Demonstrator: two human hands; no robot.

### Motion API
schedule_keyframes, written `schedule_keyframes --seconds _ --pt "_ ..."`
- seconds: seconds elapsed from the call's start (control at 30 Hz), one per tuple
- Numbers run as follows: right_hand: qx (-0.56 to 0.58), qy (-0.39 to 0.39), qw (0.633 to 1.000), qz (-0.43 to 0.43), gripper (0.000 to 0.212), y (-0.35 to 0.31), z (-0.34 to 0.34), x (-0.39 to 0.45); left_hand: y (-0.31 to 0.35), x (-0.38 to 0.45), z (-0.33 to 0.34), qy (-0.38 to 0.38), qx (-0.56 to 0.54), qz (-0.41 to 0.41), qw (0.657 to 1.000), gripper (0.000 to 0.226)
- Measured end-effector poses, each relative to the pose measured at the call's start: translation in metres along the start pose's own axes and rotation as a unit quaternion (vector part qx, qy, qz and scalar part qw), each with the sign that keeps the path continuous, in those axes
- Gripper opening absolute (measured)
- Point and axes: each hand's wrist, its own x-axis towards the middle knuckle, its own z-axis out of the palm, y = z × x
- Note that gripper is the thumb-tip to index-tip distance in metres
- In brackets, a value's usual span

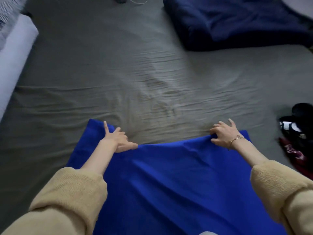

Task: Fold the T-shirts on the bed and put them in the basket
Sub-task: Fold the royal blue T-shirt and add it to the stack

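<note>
1. The blue T-shirt [177,175] is lying spread on the bed [118,65], in the near middle, and it is reaching from the two hands down to the lower edge of the view.
2. The left hand [118,139] is resting on the far left part of the cloth. Its thumb and curled fingers seem to be pinching the far edge, while one finger is pointing out straight.
3. The right hand [223,134] is gripping the far right part of the edge; the cloth is bunching a little under its curled fingers.
4. The cloth is looking thin, soft and light. I am judging that it will sag and wrinkle wherever it is not supported, so it is better to hold it at two well-apart points on one edge, as both hands are doing.
5. The grey sheet is wrinkled and may be dragging with the shirt, so lifting is probably safer than sliding.
6. A dark blue blanket [237,22] is lying far right, and some dark clothes [296,133] are lying at the right edge. The basket is not in view.
</note>
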Motion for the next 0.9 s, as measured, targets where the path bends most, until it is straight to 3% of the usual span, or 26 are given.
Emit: schedule_keyframes --seconds 0.1,0.33,0.47,0.57,0.73,0.9 --pt "0.009 0.008 0.999 0.032 0.029 0.020 0.009 0.005 -0.001 0.004 0.001 -0.014 -0.061 -0.007 0.998 0.044" --pt "0.022 0.036 0.999 0.009 0.034 0.041 0.027 0.031 0.003 0.016 -0.004 0.028 -0.002 -0.049 0.998 0.032" --pt "0.067 0.043 0.997 0.006 0.009 0.053 0.021 0.031 0.012 0.022 0.002 0.078 0.039 -0.090 0.992 0.035" --pt "0.002 0.018 1.000 -0.005 0.031 0.070 0.016 0.024 0.017 0.025 0.005 0.073 0.045 -0.105 0.991 0.037" --pt "-0.046 0.015 0.999 -0.010 0.029 0.073 0.014 0.031 0.018 0.024 0.003 0.068 0.025 -0.099 0.992 0.039" --pt "-0.058 0.005 0.994 0.088 0.046 0.052 0.013 0.031 0.024 0.026 0.003 0.071 0.037 -0.124 0.989 0.037"
